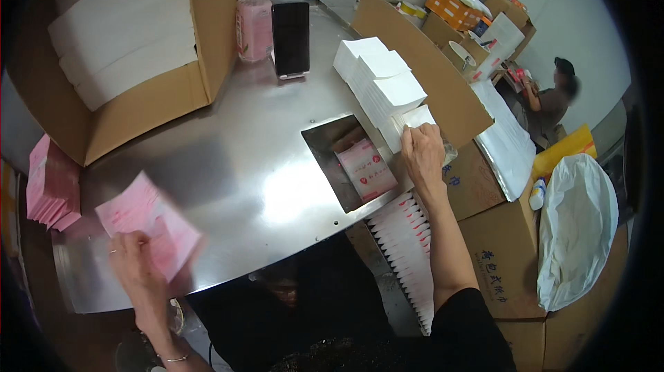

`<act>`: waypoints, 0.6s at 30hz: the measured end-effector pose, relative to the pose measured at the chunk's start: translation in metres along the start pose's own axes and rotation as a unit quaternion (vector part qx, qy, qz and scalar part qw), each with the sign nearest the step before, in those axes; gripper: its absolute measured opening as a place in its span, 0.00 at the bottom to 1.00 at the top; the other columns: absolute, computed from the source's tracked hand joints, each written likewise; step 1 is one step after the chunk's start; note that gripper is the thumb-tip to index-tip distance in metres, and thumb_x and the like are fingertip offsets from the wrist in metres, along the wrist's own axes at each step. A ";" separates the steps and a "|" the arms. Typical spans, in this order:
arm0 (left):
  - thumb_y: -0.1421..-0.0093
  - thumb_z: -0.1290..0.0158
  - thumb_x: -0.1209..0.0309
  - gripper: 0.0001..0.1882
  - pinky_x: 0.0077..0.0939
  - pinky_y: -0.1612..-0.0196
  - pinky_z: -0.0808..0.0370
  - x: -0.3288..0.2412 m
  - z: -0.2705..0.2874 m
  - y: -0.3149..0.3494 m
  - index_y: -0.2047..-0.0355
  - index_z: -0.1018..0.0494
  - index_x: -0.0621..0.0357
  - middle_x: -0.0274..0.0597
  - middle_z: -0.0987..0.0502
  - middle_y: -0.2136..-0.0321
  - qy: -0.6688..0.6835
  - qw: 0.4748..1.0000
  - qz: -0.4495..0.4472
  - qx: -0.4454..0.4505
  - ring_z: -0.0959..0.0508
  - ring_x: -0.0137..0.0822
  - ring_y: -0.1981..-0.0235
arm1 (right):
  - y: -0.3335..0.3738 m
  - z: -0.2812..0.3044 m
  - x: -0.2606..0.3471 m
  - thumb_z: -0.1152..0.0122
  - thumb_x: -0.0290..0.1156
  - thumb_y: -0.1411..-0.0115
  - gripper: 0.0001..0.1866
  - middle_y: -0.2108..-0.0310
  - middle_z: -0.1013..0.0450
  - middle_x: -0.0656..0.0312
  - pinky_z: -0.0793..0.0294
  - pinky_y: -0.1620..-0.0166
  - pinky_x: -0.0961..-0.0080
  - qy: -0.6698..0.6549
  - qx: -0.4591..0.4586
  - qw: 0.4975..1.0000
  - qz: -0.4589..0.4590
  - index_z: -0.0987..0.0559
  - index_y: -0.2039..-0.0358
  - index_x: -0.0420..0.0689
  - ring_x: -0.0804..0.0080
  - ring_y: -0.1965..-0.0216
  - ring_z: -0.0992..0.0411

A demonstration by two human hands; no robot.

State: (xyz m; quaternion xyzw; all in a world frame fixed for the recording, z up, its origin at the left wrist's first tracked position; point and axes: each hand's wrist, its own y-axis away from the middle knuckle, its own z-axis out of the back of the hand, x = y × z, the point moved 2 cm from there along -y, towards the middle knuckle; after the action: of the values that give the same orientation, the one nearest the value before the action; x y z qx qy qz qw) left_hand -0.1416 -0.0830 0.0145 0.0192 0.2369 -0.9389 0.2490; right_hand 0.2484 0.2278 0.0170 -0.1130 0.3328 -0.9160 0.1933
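At the lower left my left hand is closed on a pink-and-white printed tissue wrapper, slightly blurred and tilted above the steel table. My right hand, on the right, pinches the near end of a row of folded white tissues; its fingertips rest on a small cream-white stack. Between the hands, a rectangular opening in the table holds a pink-and-white printed tissue packet. A pile of pink wrappers stands at the far left edge.
An open cardboard box with white tissue stacks stands at back left. Behind the table are a phone and a pink bottle. Filled packets line a chute below the right forearm. Cartons, a white bag and another person are right.
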 end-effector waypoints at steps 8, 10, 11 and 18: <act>0.42 0.49 0.84 0.16 0.45 0.55 0.30 -0.122 -0.044 -0.004 0.53 0.30 0.63 0.54 0.29 0.63 0.219 0.957 -0.173 0.083 0.28 0.54 0.59 | 0.008 0.003 -0.010 0.41 0.25 0.42 0.08 0.69 0.27 0.50 0.29 0.57 0.55 -0.026 -0.034 0.999 0.007 0.18 0.65 0.36 0.51 0.64 0.29; 0.47 0.48 0.83 0.22 0.44 0.53 0.31 -0.133 -0.046 0.000 0.50 0.31 0.67 0.55 0.29 0.61 0.292 0.932 -0.208 0.058 0.28 0.52 0.57 | 0.010 0.005 -0.003 0.41 0.23 0.44 0.11 0.66 0.26 0.50 0.29 0.57 0.54 -0.038 -0.080 0.996 0.022 0.18 0.61 0.37 0.50 0.64 0.29; 0.44 0.48 0.82 0.22 0.43 0.53 0.31 -0.143 -0.048 0.003 0.48 0.31 0.67 0.54 0.29 0.60 0.285 0.923 -0.248 0.070 0.28 0.52 0.57 | 0.011 0.007 0.004 0.41 0.21 0.46 0.15 0.63 0.25 0.49 0.29 0.56 0.55 -0.038 -0.085 0.994 0.048 0.20 0.56 0.37 0.49 0.62 0.28; 0.58 0.33 0.64 0.37 0.48 0.52 0.33 -0.134 -0.054 -0.002 0.47 0.29 0.66 0.61 0.35 0.39 0.237 0.937 -0.244 0.078 0.33 0.57 0.40 | 0.118 0.055 0.164 0.41 0.33 0.43 0.25 0.53 0.26 0.52 0.40 0.38 0.31 -0.239 0.109 0.865 0.429 0.24 0.44 0.40 0.55 0.46 0.28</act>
State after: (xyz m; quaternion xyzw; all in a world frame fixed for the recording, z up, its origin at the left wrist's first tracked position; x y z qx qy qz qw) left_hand -0.0299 0.0042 -0.0121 0.2024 0.2121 -0.9546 -0.0530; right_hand 0.1523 0.0431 -0.0062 -0.1529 0.1903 -0.7183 0.6515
